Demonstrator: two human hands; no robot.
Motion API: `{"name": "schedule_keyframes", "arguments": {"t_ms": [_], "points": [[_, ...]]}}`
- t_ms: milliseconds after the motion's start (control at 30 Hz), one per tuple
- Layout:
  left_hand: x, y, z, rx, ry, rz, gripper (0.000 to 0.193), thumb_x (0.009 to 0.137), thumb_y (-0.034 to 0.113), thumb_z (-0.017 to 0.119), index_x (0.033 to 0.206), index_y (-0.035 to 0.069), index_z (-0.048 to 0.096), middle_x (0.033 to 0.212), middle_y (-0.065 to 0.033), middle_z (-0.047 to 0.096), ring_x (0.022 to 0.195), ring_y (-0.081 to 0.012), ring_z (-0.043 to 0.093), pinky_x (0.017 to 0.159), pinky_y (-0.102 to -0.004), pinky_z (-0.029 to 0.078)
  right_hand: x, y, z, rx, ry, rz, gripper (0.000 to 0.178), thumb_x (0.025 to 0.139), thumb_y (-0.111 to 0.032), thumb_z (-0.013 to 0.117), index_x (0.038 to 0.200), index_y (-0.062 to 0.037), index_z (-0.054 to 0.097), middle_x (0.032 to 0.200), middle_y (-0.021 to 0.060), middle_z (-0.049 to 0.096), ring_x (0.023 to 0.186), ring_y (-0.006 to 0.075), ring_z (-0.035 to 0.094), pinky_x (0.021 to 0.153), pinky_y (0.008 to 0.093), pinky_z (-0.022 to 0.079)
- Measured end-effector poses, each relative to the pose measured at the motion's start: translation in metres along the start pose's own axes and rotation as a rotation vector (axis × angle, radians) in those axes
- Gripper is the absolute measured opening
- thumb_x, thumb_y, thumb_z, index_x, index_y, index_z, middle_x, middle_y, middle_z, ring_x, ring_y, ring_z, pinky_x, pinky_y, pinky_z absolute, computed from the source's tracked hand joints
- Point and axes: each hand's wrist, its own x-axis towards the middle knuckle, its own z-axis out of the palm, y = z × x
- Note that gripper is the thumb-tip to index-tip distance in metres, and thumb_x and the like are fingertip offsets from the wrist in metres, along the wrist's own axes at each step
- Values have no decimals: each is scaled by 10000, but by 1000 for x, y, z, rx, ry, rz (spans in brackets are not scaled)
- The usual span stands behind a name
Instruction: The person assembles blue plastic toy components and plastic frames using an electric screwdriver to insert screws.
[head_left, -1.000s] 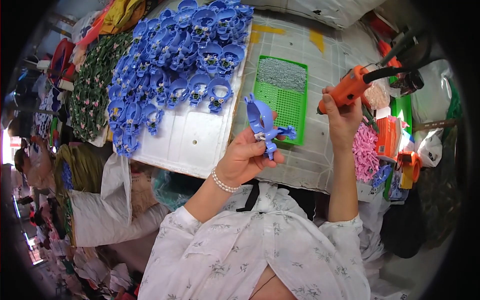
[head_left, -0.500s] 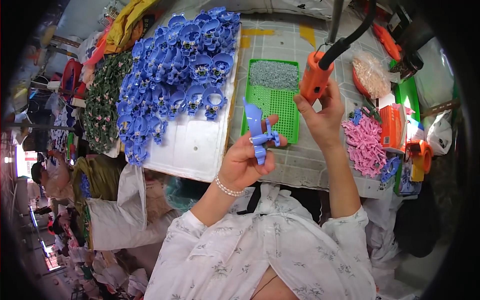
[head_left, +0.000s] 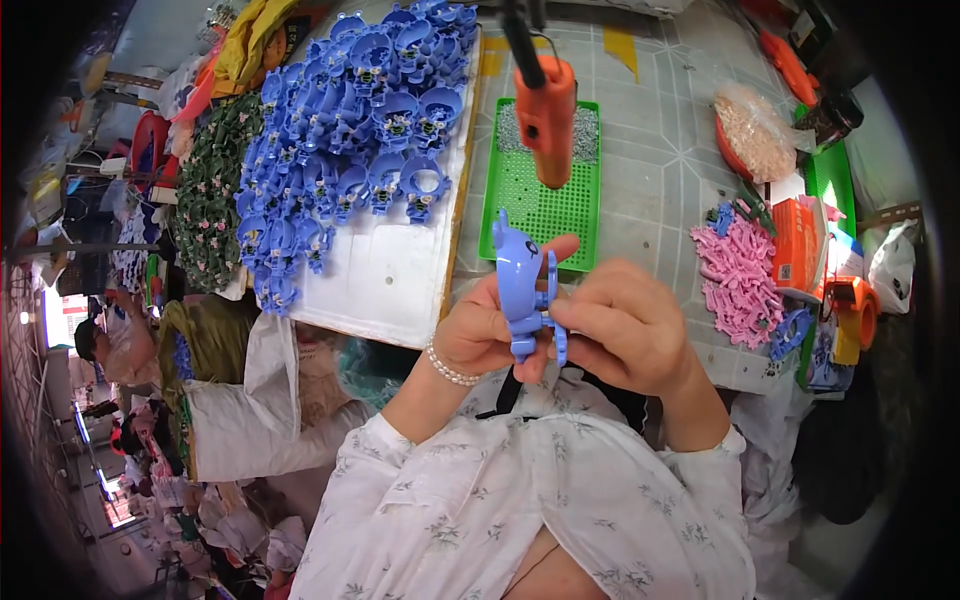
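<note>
A blue plastic toy part (head_left: pixel 517 280) with a rounded, eared, bear-like upper end stands upright between my hands, in front of the green tray. My left hand (head_left: pixel 470 330), with a pearl bracelet at the wrist, grips its lower left side. From the right, my right hand (head_left: pixel 635 325) pinches a thin blue piece (head_left: pixel 556 300) at the part's right side. My fingers hide how the two join. An orange electric screwdriver (head_left: pixel 550 125) hangs tip-down from its cable above the tray, apart from both hands.
The green perforated tray (head_left: pixel 493 215) holds small grey metal bits (head_left: pixel 586 140), probably screws. Many similar blue parts (head_left: pixel 340 130) are heaped on a white board (head_left: pixel 370 270) at left. Pink plastic pieces (head_left: pixel 735 275) and an orange box (head_left: pixel 797 245) lie at right.
My right hand has let go of the orange screwdriver, which now hangs further left. That hand has come down to the blue part, which my left hand has turned more upright.
</note>
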Motion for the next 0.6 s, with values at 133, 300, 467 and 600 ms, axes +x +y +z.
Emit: {"name": "schedule_keyframes", "arguments": {"t_ms": [133, 300, 467, 600], "points": [[1, -8, -5, 30, 14, -18, 835, 789, 73, 638, 1424, 66, 96, 974, -188, 566, 673, -275, 633, 528, -320, 526, -10, -3, -2, -101, -63, -52, 348, 623, -55, 708, 939, 28, 591, 768, 102, 573, 629, 234, 561, 525, 317, 450], [2, -11, 3, 124, 65, -29, 773, 821, 71, 608, 1422, 75, 123, 989, -162, 567, 727, -254, 635, 578, -314, 535, -17, -4, -2, -209, -102, -36, 272, 681, -51, 718, 881, 40, 559, 673, 84, 536, 533, 235, 516, 447, 324, 388], [2, -12, 0, 102, 58, -46, 745, 840, 41, 577, 1426, 103, 122, 997, -144, 573, 710, -246, 644, 585, -311, 536, -24, 1, -7, -115, -177, 146, 266, 699, -55, 667, 928, 11, 548, 720, 106, 530, 590, 269, 526, 517, 337, 437], [3, -17, -1, 190, 127, -29, 730, 853, 47, 569, 1428, 145, 130, 993, -115, 570, 719, -237, 645, 593, -307, 545, -31, 6, -4, -46, -141, 288, 190, 769, -76, 634, 910, 5, 538, 716, 119, 519, 604, 282, 528, 533, 354, 431]]}}
